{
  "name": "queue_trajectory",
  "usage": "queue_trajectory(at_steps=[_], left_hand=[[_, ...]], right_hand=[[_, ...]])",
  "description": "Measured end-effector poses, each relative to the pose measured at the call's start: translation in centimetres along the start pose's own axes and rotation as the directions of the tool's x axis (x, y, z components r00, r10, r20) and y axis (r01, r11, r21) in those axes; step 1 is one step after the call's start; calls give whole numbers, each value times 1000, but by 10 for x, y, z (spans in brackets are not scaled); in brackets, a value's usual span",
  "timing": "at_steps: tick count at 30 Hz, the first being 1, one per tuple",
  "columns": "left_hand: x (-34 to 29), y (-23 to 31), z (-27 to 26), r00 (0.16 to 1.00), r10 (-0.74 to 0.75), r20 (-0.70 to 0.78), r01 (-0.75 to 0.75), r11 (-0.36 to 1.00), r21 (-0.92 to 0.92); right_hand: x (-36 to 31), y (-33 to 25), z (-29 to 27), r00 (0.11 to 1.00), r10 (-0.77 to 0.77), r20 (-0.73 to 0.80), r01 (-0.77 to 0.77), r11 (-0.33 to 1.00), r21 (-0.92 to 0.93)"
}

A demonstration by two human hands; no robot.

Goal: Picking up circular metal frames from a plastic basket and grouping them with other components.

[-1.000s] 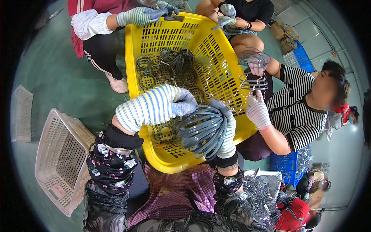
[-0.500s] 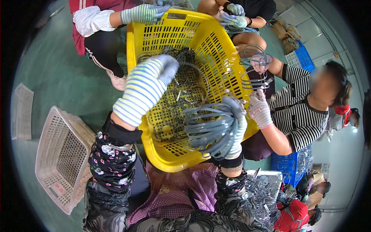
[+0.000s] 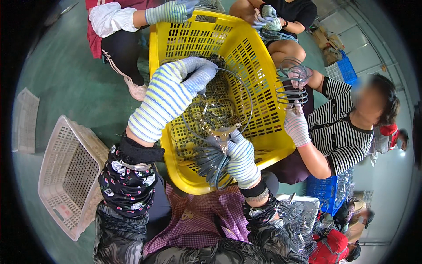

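In a striped knit glove, my left hand (image 3: 180, 86) reaches over the large yellow basket (image 3: 184, 181), fingers pinched on a single dark cable loop (image 3: 251, 99). That loop arcs toward my other hand, its lower part crossing above the basket floor. My right hand (image 3: 241, 160), gloved alike, is closed around a bundle of grey cable loops (image 3: 211, 165) near the basket's near side. Shiny metal end pieces (image 3: 223, 135) stick out at the top of its grip. Further cable loops lie tangled on the basket's perforated bottom, partly hidden behind my hands.
To the left stands a white perforated basket (image 3: 47, 176). On the right a person in a striped top (image 3: 338, 127) holds coiled cables (image 3: 292, 90). Two others sit at the far side, one gloved hand (image 3: 171, 12) by the rim. More cables (image 3: 294, 220) lie at lower right.
My right hand has turned and moved left and down with the bundle, bringing the metal ends into sight. My left hand has moved slightly right, and a cable loop now stretches from it.
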State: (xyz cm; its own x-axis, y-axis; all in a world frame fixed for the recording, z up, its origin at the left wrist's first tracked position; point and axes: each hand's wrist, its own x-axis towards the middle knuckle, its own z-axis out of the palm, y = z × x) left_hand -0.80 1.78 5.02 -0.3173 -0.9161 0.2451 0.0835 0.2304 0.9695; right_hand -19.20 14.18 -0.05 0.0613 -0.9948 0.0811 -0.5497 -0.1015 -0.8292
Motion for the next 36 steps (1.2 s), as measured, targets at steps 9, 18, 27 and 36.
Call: queue_trajectory(at_steps=[9, 18, 27, 36], left_hand=[[1, -4, 11, 998, 56, 1, -55, 976, 209], [-5, -9, -1, 970, -98, 222, 0, 915, 404], [-10, -14, -4, 923, -214, 320, -116, 637, 762], [-3, -14, -9, 731, -409, 547, 204, 895, 396]], right_hand=[[-2, -7, 6, 881, -456, 121, 454, 749, -483], [4, -4, -5, 835, -547, 59, 488, 685, -541], [-4, 0, -28, 857, -492, 154, 447, 558, -699], [-8, 4, -51, 814, -529, 238, 497, 423, -758]])
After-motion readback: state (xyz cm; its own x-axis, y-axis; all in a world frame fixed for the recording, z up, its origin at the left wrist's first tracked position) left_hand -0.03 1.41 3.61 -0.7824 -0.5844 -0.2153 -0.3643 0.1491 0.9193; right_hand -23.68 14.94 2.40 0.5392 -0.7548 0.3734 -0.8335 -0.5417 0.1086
